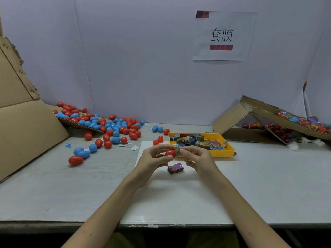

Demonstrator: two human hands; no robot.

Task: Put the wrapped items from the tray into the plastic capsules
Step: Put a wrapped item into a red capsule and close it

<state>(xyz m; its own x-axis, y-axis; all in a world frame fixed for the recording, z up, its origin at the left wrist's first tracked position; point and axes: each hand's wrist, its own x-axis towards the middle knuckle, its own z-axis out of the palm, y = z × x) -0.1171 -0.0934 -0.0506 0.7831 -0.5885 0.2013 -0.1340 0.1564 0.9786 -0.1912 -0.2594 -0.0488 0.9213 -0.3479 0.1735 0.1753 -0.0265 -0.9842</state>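
Observation:
My left hand (154, 158) holds a red capsule half (170, 153) above the white sheet. My right hand (198, 158) pinches a yellow-green wrapped item (177, 150) whose end meets the capsule's open side. A purple wrapped item (175, 168) lies on the sheet just below both hands. The yellow tray (231, 149) sits right behind my hands and holds several wrapped items (197, 140). Loose red and blue capsules (114, 127) are spread over the table's left side.
A big cardboard flap (26, 126) leans at the left. At the right a tipped cardboard box (250, 120) holds foil-wrapped eggs (300, 119). A paper sign (222, 35) hangs on the back wall. Small paper scraps (134, 147) lie near the capsules.

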